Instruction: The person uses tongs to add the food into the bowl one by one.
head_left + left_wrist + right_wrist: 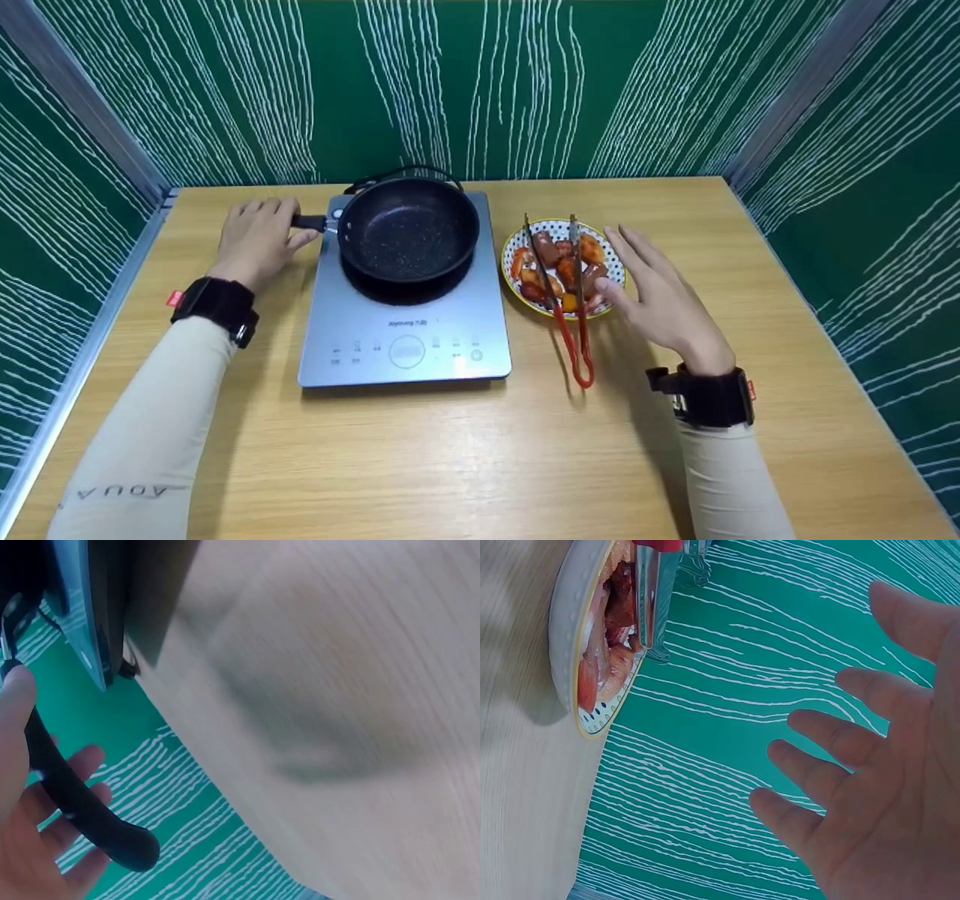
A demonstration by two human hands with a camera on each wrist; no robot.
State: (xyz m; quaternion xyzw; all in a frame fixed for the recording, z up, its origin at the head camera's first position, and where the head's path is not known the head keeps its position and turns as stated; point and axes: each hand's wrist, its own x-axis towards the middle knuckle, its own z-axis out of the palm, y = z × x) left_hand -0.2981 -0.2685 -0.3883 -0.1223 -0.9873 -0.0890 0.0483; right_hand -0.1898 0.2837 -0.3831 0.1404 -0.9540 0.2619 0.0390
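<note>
The frying pan (411, 232) sits on the induction cooker (330, 322), upper centre of the head view, but I judge little done beyond that: the food (547, 249) lies on the plate (555, 227) right of centre, tongs (583, 364) resting across it. My left hand (259, 236) loosely grips the pan's handle (90, 814); my right hand (660, 300) is spread, holding nothing. Only the left wrist view shows the handle's rounded end, lower left; only the right wrist view shows my bare palm.
</note>
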